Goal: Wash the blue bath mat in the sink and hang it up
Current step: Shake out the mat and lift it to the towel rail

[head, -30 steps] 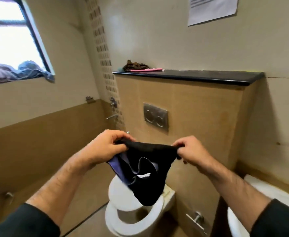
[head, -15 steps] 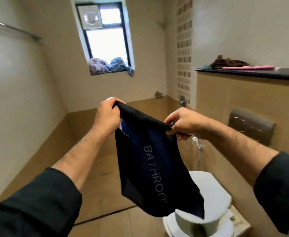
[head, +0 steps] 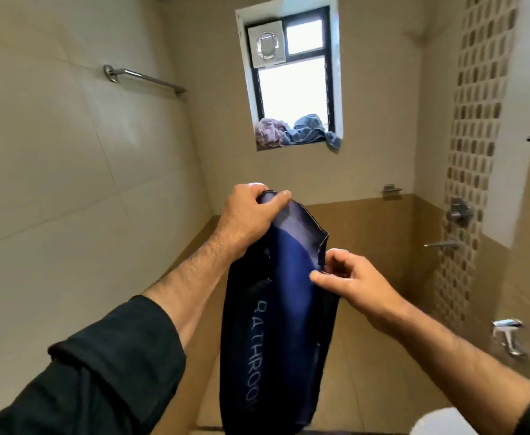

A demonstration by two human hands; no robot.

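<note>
- Our left hand (head: 245, 215) grips the mat (head: 276, 334) at its top, twelve o'clock.
- Our right hand (head: 350, 282) pinches its three o'clock edge.
- The mat hangs lengthwise.

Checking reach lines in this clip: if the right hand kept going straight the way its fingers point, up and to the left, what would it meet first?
The blue bath mat. The right hand already pinches its side edge, so further travel pushes into the cloth and, probably, toward the left hand gripping the top corner. Depth between the hands is unclear.
</note>
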